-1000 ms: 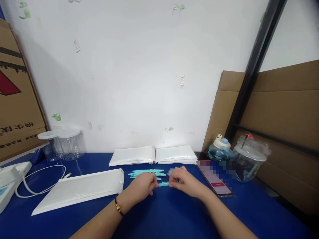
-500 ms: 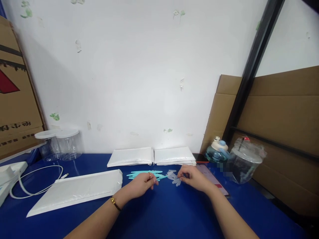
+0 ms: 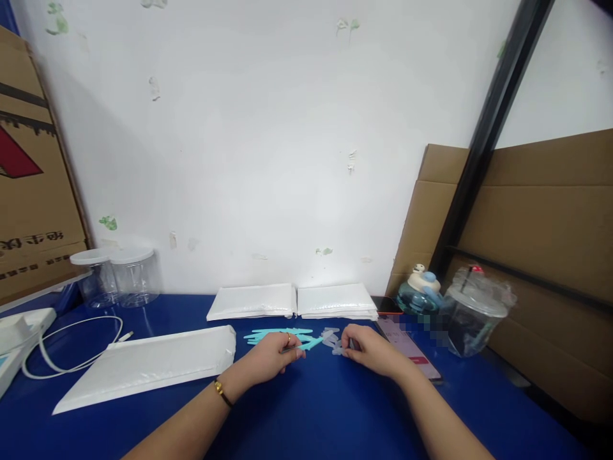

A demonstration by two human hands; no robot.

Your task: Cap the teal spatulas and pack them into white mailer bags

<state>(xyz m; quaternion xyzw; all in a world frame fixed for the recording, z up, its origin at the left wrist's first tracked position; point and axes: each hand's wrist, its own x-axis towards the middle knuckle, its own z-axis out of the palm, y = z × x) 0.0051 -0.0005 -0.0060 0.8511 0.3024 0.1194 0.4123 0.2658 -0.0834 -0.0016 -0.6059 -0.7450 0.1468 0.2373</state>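
Note:
My left hand is closed around a slim turquoise stick that looks like an eyebrow razor. Its wide end points right from my fingertips. Behind that hand, several more turquoise razors lie in a loose pile, partly hidden by my fingers. To the right, several small clear plastic caps are heaped on the blue tabletop. My right hand is closed in a pinch at the heap's right edge. Whatever sits between its fingertips is too small to make out.
White padded mailers stand in two stacks by the wall, with another mailer at left. A phone lies beside my right hand. Clear jars, a white cable, a teal glass jar and a bag-lined plastic tub stand around.
The turquoise razor in my left hand has turned so that its wide end tilts upward to the right. My right hand has dipped slightly over the clear caps.

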